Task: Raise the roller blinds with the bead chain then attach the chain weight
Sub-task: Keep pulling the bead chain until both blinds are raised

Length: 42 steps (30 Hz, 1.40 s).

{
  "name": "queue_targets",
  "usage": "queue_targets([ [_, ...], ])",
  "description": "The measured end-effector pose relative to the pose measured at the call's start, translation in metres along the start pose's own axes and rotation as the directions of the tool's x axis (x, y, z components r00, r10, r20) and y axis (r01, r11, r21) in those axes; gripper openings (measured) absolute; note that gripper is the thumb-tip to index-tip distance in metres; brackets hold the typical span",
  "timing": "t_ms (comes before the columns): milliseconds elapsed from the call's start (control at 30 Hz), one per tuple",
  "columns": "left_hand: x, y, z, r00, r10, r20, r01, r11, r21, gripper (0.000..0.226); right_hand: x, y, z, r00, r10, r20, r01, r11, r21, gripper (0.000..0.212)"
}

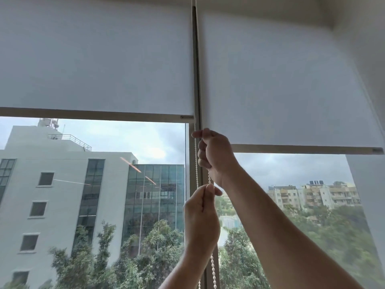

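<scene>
Two white roller blinds hang side by side over a big window. The left blind ends with its bottom bar higher than the right blind, whose bottom bar sits lower. A white bead chain hangs along the grey mullion between them. My right hand is fisted around one strand of the chain just under the blinds. My left hand pinches the same strand lower down, and the beads run on below it. No chain weight is visible.
The grey window mullion runs vertically behind the chain. A white wall and ceiling recess close the right side. Through the glass are a white office building, trees and distant flats.
</scene>
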<state>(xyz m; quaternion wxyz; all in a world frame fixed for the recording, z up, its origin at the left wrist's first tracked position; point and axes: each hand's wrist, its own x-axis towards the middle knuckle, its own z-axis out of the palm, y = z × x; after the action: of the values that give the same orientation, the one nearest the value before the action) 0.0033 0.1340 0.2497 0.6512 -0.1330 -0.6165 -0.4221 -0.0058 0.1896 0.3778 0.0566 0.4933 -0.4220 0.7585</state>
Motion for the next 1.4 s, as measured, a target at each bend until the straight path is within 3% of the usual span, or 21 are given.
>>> queue_targets([
  [100, 0.007, 0.0, -0.006, 0.995, -0.043, 0.088, 0.045, 0.999, -0.022, 0.047, 0.0, 0.006, 0.005, 0.98, -0.169, -0.103, 0.156, 0.98, -0.127, 0.041],
  [200, 0.026, 0.009, -0.018, 0.985, -0.081, 0.151, 0.078, 0.997, 0.025, 0.061, -0.001, 0.01, 0.005, 0.948, -0.3, -0.109, 0.262, 0.926, -0.271, 0.041],
  [300, 0.061, 0.027, -0.026, 0.981, -0.177, 0.086, 0.181, 0.982, -0.051, 0.059, -0.013, 0.025, 0.001, 0.926, -0.357, -0.119, 0.292, 0.88, -0.374, 0.039],
  [400, 0.097, 0.05, -0.024, 0.975, -0.194, 0.106, 0.206, 0.972, -0.11, 0.055, -0.029, 0.048, -0.007, 0.918, -0.384, -0.093, 0.318, 0.857, -0.406, 0.04],
  [533, 0.127, 0.081, -0.008, 0.948, -0.221, 0.23, 0.26, 0.953, -0.155, 0.036, -0.047, 0.067, -0.009, 0.926, -0.373, -0.051, 0.342, 0.89, -0.3, 0.04],
  [633, 0.137, 0.09, 0.007, 0.942, -0.266, 0.204, 0.307, 0.928, -0.21, 0.033, -0.056, 0.073, -0.009, 0.923, -0.384, -0.013, 0.364, 0.886, -0.287, 0.035],
  [767, 0.133, 0.087, 0.017, 0.988, -0.15, 0.045, 0.154, 0.982, -0.112, 0.037, -0.053, 0.073, -0.016, 0.947, -0.319, 0.039, 0.317, 0.912, -0.259, 0.035],
  [900, 0.119, 0.079, 0.013, 0.997, -0.048, -0.055, 0.048, 0.999, 0.009, 0.037, -0.047, 0.061, -0.026, 0.979, -0.195, 0.057, 0.201, 0.974, -0.108, 0.051],
  [1000, 0.096, 0.069, 0.013, 0.997, -0.047, -0.054, 0.048, 0.999, 0.017, 0.035, -0.031, 0.037, -0.031, 0.997, -0.082, -0.006, 0.081, 0.996, -0.035, 0.059],
  [1067, 0.08, 0.061, 0.013, 0.998, -0.049, -0.05, 0.048, 0.999, -0.017, 0.037, -0.018, 0.018, -0.028, 1.0, -0.027, 0.003, 0.027, 0.999, -0.02, 0.054],
  [1233, 0.042, 0.035, 0.011, 0.997, 0.05, -0.067, -0.043, 0.994, 0.097, 0.036, 0.007, -0.027, -0.008, 0.995, 0.036, 0.093, -0.042, 0.997, 0.066, 0.042],
  [1333, 0.034, 0.026, 0.006, 0.997, 0.066, -0.038, -0.062, 0.994, 0.092, 0.035, 0.013, -0.029, 0.002, 0.999, 0.026, 0.046, -0.029, 0.998, 0.047, 0.031],
  [1400, 0.038, 0.023, 0.001, 0.997, 0.07, 0.02, -0.071, 0.991, 0.114, 0.037, 0.014, -0.023, 0.007, 0.997, -0.058, -0.057, 0.056, 0.998, -0.032, 0.036],
])
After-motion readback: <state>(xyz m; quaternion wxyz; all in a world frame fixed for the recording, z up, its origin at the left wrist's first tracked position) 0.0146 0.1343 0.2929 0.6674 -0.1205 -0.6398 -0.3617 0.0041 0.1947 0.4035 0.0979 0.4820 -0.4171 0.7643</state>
